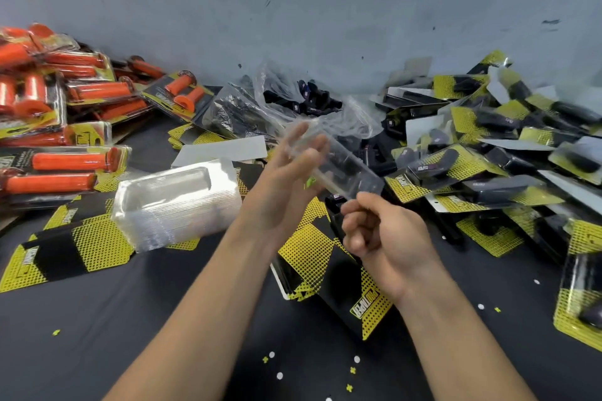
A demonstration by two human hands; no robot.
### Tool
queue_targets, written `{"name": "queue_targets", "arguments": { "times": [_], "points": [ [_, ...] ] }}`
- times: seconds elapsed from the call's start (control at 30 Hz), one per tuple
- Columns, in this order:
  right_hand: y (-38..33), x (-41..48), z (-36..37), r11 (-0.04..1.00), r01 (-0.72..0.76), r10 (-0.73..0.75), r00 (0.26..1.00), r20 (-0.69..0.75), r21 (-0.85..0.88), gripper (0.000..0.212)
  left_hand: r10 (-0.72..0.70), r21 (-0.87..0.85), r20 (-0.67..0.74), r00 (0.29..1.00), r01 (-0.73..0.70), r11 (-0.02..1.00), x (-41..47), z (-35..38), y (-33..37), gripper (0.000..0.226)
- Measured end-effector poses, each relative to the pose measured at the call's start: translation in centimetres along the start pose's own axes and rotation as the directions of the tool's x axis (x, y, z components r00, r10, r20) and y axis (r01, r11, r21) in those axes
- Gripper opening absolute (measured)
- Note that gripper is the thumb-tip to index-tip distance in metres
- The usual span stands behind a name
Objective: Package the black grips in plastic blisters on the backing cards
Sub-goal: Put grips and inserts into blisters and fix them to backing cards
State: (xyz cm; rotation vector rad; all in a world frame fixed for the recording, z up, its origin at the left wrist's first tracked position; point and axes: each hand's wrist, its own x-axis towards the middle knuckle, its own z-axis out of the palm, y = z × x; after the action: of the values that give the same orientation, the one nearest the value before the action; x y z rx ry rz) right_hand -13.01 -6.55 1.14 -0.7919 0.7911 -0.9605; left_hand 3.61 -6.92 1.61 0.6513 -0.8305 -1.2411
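The surface lay nearest, strewn with backing cards, and the nested blister stack sat to the left. Above the cards, the left hand was spread flat against one empty clear blister, while the right hand pinched its near corner. The step looked like readying a single blister. Next it would need black grips from the bag behind.

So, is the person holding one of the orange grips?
No, the right hand pinches a clear plastic blister against the left hand; the orange grips lie piled at the left.
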Motion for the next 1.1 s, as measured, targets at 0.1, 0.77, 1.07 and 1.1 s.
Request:
{"name": "queue_targets", "arguments": {
  "times": [0.1, 0.77, 1.07, 1.1],
  "points": [
    [-0.2, 0.0, -0.5, 0.981, 0.118, -0.118, 0.993, 0.007, -0.157, 0.058, -0.08, -0.198, -0.106, 0.991, 0.058, 0.978, 0.7, -0.3, -1.1, 0.03],
    [-2.9, 11.1, 2.0, -0.469, 0.255, 0.055, 0.964, 0.26, -0.846, 0.024, -0.311, -0.231, -0.032, 0.95, 0.296, 0.927, -0.1, -3.2, -1.3, 0.066],
    [-2.1, 4.3, -1.2, 0.804, 0.492, -0.538, 0.841, -0.054, -0.334, 0.031, -0.324, -0.188, -0.078, 0.943, 0.305, 0.934, 0.0, -2.9, -1.2, 0.071],
    [-1.5, 3.7, -1.4, 0.823, 0.483, -0.516, 0.855, -0.04, -0.299, 0.032, -0.324, -0.188, -0.082, 0.943, 0.304, 0.934, 0.0, -2.9, -1.1, 0.072]
  ]
}}
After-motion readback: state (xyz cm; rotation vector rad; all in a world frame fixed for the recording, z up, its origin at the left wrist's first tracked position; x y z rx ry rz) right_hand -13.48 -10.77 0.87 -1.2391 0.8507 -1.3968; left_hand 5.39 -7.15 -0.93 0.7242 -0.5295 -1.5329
